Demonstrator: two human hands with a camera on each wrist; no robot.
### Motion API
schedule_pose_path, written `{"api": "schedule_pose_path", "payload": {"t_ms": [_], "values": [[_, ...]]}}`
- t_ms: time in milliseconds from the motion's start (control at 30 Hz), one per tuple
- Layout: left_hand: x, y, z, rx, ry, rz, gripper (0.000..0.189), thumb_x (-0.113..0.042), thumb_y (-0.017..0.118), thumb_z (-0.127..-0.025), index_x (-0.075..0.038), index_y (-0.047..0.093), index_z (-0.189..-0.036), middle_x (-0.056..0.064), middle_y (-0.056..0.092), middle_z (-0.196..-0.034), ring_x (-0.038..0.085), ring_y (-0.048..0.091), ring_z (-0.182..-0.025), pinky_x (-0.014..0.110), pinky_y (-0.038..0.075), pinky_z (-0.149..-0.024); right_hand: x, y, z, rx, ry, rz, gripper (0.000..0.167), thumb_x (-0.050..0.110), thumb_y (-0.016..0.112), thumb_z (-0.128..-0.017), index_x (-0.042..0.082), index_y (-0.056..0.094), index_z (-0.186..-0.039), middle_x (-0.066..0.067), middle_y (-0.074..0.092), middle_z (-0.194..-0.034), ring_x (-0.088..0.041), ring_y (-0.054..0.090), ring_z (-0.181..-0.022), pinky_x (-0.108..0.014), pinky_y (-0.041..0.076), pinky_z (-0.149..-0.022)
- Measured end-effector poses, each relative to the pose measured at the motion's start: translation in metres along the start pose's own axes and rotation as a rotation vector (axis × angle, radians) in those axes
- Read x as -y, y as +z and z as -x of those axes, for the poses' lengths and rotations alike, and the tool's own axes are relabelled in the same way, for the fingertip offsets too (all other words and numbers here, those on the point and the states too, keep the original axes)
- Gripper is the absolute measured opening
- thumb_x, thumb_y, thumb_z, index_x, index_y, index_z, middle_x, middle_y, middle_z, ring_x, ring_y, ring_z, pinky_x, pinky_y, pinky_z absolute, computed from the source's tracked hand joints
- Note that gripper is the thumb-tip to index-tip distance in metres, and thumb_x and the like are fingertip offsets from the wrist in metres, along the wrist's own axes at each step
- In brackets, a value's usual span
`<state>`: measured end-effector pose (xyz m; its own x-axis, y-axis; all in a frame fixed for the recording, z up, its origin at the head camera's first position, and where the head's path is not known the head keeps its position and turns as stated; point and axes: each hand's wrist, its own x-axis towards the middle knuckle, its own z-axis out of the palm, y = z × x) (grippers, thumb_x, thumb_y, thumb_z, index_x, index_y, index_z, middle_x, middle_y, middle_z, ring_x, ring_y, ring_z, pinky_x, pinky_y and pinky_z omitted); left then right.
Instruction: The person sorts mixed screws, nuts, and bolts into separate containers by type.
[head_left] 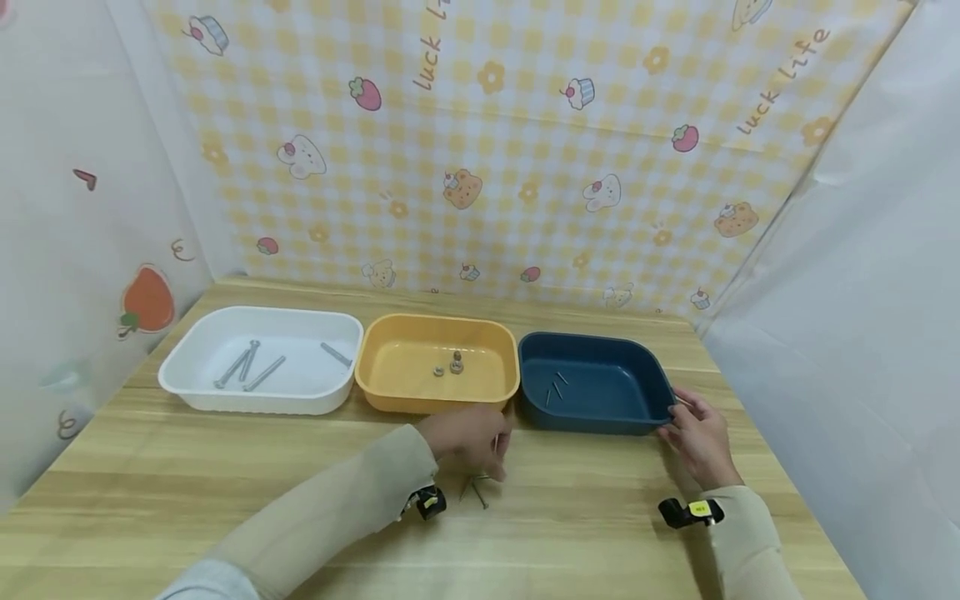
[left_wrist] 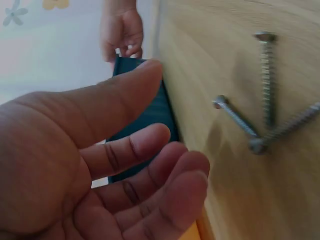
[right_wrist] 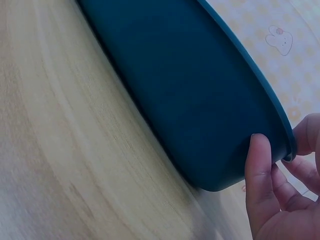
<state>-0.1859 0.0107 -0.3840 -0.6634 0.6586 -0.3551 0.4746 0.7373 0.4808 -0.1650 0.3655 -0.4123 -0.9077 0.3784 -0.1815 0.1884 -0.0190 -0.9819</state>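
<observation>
My left hand [head_left: 472,437] hovers over the wood-look table in front of the yellow tray, and its thumb and fingers stand apart around nothing in the left wrist view. Just beneath it three screws [left_wrist: 267,75] lie in a loose cluster on the tabletop, partly covered by the fingers in the head view. At the far right my right hand [head_left: 701,437] grips the near right corner of the dark blue tray [head_left: 592,423]; the thumb [right_wrist: 260,175] lies along its outer wall, and fingers curl at the rim. Small thin screws [head_left: 557,389] rest inside that tray.
Left of the blue tray stands the yellow tray [head_left: 390,403] with a few nuts [head_left: 456,365] in it. Beside that is a white tray [head_left: 262,403] holding several long bolts [head_left: 265,373]. A patterned cloth wall [head_left: 525,150] rises behind the table [head_left: 585,533].
</observation>
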Motion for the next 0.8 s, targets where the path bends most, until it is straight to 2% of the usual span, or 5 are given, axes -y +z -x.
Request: {"api": "schedule_pose_path", "payload": {"t_ms": [167,300,467,600,800], "values": [[0.005,0.008,0.008,0.027,-0.057,-0.001,0.029,-0.024,0.087,-0.072,-0.020,0.059,-0.074,-0.007,0.057,-0.075,0.010,0.051,-0.067,0.026,0.043,-0.057,-0.001,0.000,0.000,-0.006,-0.005,0.006,0.045,0.005,0.047,-0.097,0.005,0.042,-0.142,0.006,0.060,-0.103,-0.006,0.062,-0.081,-0.020,0.054,-0.062],[0.009,0.012,0.011,0.058,-0.057,-0.005,0.031,-0.018,0.090,-0.068,-0.018,0.059,-0.072,-0.006,0.056,-0.071,0.009,0.050,-0.061,0.024,0.041,-0.053,0.000,0.001,-0.001,-0.006,-0.008,0.000,0.043,0.005,0.047,-0.096,0.006,0.044,-0.140,0.006,0.059,-0.101,-0.007,0.062,-0.078,-0.020,0.054,-0.062],[0.012,0.017,0.011,0.045,-0.019,-0.021,0.030,-0.007,0.087,-0.069,-0.017,0.059,-0.070,-0.007,0.054,-0.068,0.008,0.049,-0.059,0.022,0.040,-0.050,0.000,0.000,-0.002,-0.011,-0.009,-0.010,0.041,0.004,0.048,-0.096,0.008,0.046,-0.137,0.006,0.059,-0.099,-0.007,0.062,-0.076,-0.020,0.054,-0.060],[0.012,0.018,0.012,0.031,-0.027,-0.012,0.031,0.001,0.084,-0.069,-0.016,0.058,-0.070,-0.006,0.054,-0.068,0.008,0.050,-0.057,0.022,0.040,-0.049,0.000,-0.001,-0.002,-0.002,-0.010,-0.018,0.041,0.006,0.049,-0.097,0.007,0.046,-0.138,0.006,0.059,-0.100,-0.007,0.063,-0.077,-0.020,0.054,-0.061],[0.011,0.017,0.011,0.052,-0.055,0.035,0.031,0.006,0.080,-0.070,-0.016,0.058,-0.071,-0.004,0.056,-0.069,0.010,0.052,-0.054,0.022,0.043,-0.050,-0.001,-0.003,-0.002,0.018,-0.001,-0.028,0.040,0.007,0.049,-0.098,0.009,0.045,-0.137,0.007,0.059,-0.103,-0.007,0.063,-0.076,-0.020,0.054,-0.061]]}}
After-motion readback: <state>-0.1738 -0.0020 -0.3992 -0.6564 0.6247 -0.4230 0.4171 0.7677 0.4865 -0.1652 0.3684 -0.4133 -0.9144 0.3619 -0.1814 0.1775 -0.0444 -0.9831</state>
